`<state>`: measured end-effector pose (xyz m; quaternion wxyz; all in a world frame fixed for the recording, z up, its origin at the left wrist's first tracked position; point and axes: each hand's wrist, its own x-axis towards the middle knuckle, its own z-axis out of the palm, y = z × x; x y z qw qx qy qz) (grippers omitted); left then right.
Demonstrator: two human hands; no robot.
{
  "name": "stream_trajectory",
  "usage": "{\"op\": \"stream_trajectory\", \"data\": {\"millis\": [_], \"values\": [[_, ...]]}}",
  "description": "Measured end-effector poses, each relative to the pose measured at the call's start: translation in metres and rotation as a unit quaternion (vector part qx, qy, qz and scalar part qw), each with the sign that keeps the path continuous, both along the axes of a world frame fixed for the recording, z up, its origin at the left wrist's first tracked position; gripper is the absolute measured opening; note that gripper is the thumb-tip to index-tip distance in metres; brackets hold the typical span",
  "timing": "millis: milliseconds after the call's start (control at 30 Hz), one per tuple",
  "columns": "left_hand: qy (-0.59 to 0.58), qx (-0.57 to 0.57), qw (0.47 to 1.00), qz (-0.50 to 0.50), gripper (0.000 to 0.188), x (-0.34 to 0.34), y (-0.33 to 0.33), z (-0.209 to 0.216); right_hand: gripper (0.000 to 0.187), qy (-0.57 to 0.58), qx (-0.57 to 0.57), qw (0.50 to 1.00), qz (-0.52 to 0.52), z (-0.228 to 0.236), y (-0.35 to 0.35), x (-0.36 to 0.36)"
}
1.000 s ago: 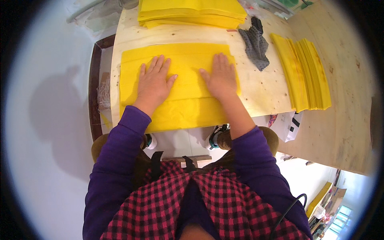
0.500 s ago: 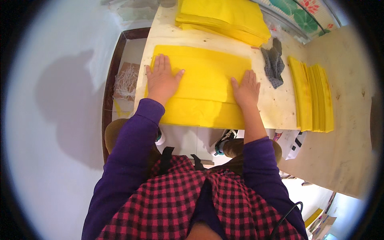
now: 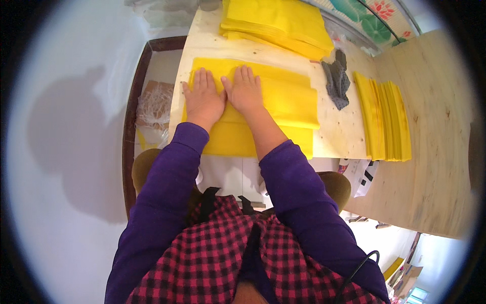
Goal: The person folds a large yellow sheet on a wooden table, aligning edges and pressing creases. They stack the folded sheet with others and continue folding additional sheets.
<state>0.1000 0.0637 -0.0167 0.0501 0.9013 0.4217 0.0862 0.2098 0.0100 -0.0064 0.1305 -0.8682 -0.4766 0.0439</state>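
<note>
A yellow fabric sheet [image 3: 283, 104] lies on the wooden table in front of me, with a fold running across it from side to side. Pressed flat on its left part is my left hand [image 3: 204, 100], fingers stretched away from me. Close beside it, my right hand [image 3: 245, 90] also rests flat on the fabric, thumb near the left hand. Neither hand grips anything. At the right end, the upper layer sticks out a little past the layer under it.
A thick stack of yellow fabric [image 3: 276, 25] lies at the table's far side. To the right are a grey cloth [image 3: 336, 81] and folded yellow bundles [image 3: 385, 119] by a wooden panel [image 3: 430, 131]. A white wall [image 3: 76, 152] stands left, with white strings [image 3: 154, 109] below the table [image 3: 336, 134].
My right hand has slid left across the fabric, from its right edge to beside my left hand. The left hand stays in nearly the same place. The upper layer's right edge now looks shifted.
</note>
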Motion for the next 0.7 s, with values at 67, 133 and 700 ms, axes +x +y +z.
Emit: {"op": "stream_trajectory", "data": {"millis": [67, 133, 700], "values": [[-0.011, 0.01, 1.0, -0.003, 0.07, -0.001, 0.0, -0.002, 0.075, -0.059, -0.019, 0.998, -0.014, -0.007, -0.021, 0.008], [-0.014, 0.013, 1.0, -0.004, 0.07, -0.001, -0.001, -0.004, 0.077, -0.063, -0.067, 0.994, -0.055, -0.006, -0.045, 0.034], [-0.013, -0.025, 0.993, -0.113, 0.067, 0.051, -0.037, 0.038, 0.081, -0.076, -0.095, 0.976, -0.18, -0.004, -0.115, 0.098]]}}
